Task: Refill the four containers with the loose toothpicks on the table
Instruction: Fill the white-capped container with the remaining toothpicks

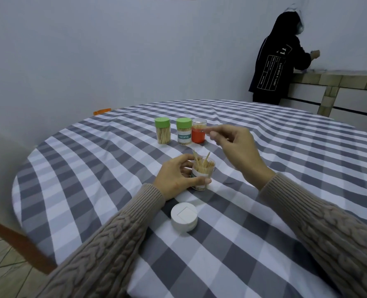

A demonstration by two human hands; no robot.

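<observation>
On the checked cloth (113, 168), left hand (176, 177) grips a clear round jar (203, 172) bristling with wooden toothpicks (201, 161); right hand (234, 145) above it pinches something blurry. Smooth white lid (184, 216) sits nearer me.

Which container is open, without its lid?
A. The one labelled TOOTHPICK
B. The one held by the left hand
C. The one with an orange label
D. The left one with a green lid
B: the container that the left hand holds has toothpicks sticking out of its open top, and a white lid lies on the tablecloth near it.
</observation>
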